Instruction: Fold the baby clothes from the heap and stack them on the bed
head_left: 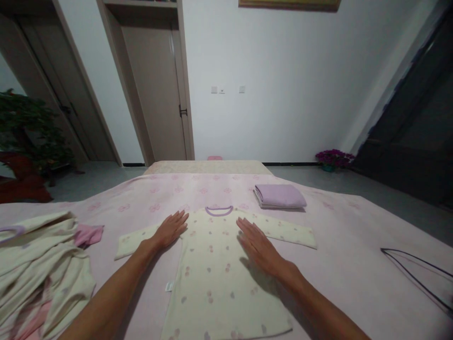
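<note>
head view, cream long-sleeved top point(215, 274) lying flat, sleeves out, toward the near edge of the pink bedspread point(347, 226), left hand point(170, 230) spread on its shoulder, right hand point(258, 248) spread on its chest, folded lilac cloth point(279, 196) beyond, crumpled cream garment point(38, 269) at the left edge

The right hand point(260, 248) has room over the pink bedsheet point(354, 226) right of the pajama top point(212, 283). A folded lilac cloth point(279, 196) sits in the way far ahead, and a crumpled cream garment point(38, 269) blocks the left.
</note>
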Available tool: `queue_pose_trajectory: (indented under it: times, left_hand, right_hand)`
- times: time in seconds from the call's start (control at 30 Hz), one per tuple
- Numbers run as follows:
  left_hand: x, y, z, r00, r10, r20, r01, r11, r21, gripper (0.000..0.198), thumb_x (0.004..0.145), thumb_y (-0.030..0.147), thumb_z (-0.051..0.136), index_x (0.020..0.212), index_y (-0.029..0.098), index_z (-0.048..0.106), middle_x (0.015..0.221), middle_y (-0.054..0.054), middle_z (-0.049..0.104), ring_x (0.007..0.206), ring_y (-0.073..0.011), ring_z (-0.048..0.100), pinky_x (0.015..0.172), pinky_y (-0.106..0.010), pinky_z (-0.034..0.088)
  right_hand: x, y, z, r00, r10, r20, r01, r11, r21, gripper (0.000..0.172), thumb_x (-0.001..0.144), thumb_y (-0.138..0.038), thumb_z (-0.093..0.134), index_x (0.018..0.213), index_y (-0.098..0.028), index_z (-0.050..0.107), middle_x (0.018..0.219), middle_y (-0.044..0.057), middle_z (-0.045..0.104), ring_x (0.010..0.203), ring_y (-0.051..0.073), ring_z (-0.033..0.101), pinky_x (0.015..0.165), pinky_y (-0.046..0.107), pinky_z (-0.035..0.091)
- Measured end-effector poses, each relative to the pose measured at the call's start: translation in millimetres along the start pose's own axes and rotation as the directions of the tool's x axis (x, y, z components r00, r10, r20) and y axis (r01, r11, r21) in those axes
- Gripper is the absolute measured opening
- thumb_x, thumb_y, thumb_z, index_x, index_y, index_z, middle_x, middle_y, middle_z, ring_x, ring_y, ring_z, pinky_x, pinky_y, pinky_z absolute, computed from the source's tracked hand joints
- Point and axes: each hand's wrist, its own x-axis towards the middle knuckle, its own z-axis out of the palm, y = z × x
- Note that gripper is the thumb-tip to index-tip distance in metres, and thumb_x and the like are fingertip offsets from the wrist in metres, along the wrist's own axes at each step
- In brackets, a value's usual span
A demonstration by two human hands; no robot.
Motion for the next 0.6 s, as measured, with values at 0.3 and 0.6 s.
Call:
queue_pose_trajectory:
  times: [0.3,0.6]
  left_hand:
    - [-6.3,-8.0,1.6,0.999,-0.030,0.010,0.030,0.996,0.087,0.061,0.103,0.052,0.026,0.157,0.025,0.032,0.164,-0.008,0.025,0.152,-0.0263,0.022,0.120,-0.045,0.023]
    - [-42.1,-51.2,-8.0,0.991,-0.129,-0.017,0.130,0.969,0.212,0.059,0.101,0.046,0.029,0.155,0.023,0.036,0.162,-0.008,0.030,0.150,-0.0259,0.029,0.117,-0.043,0.027]
  right_hand:
    - [73.9,50.6,13.0,0.965,0.219,0.145,-0.189,0.962,-0.196,0.070,0.104,-0.055,0.013,0.159,-0.013,0.023,0.165,0.013,0.018,0.153,0.025,0.013,0.123,0.048,0.010]
    - [25.3,130.6,-17.2,0.936,0.350,0.029,-0.318,0.880,-0.352,0.071,0.101,-0.054,0.018,0.159,-0.013,0.024,0.165,0.011,0.021,0.153,0.023,0.014,0.124,0.044,0.009]
